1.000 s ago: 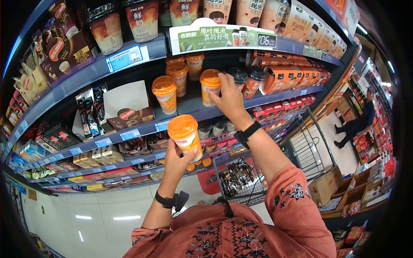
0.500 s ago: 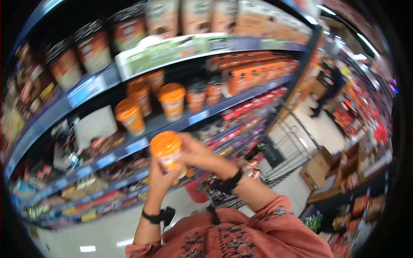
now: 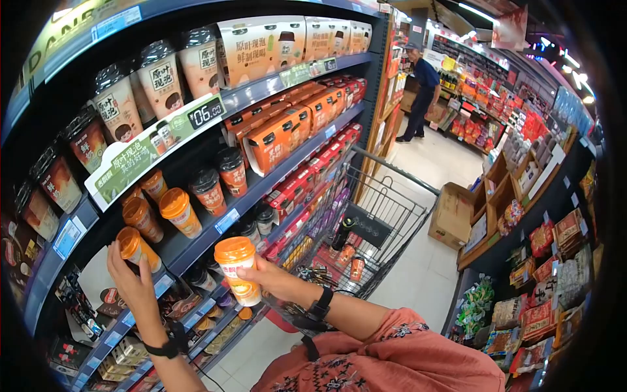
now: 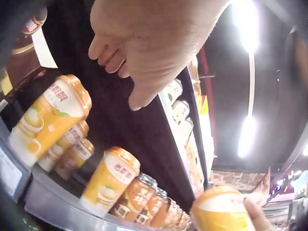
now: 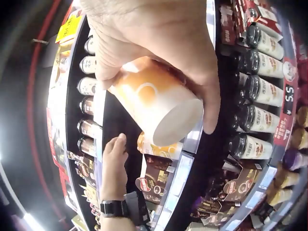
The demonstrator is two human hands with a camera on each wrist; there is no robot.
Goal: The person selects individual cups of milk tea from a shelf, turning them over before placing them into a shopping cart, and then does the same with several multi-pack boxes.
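In the head view my right hand [image 3: 279,279] grips an orange-lidded drink cup [image 3: 235,268] round its side, in front of the shelf. The right wrist view shows the white base of this cup [image 5: 178,122] tilted toward the camera. My left hand [image 3: 134,287] reaches to the shelf beside the nearest orange cup [image 3: 140,251], its fingers extended. From the left wrist, that hand [image 4: 154,43] appears apart from the orange cups [image 4: 53,118] standing upright below. Another orange cup [image 3: 181,212] stands at the shelf front, with more behind it.
Black-lidded cups [image 3: 208,191] and orange multipacks [image 3: 277,137] line the same shelf to the right. A green price sign [image 3: 153,147] juts from the shelf above. A shopping cart [image 3: 385,212] holding several items stands at right, near a cardboard box [image 3: 452,215]. A person [image 3: 421,91] stands farther down the aisle.
The right hand left the shelf cup and took over the cup that the left hand held. The left hand moved left to the shelf. The head view turned right.
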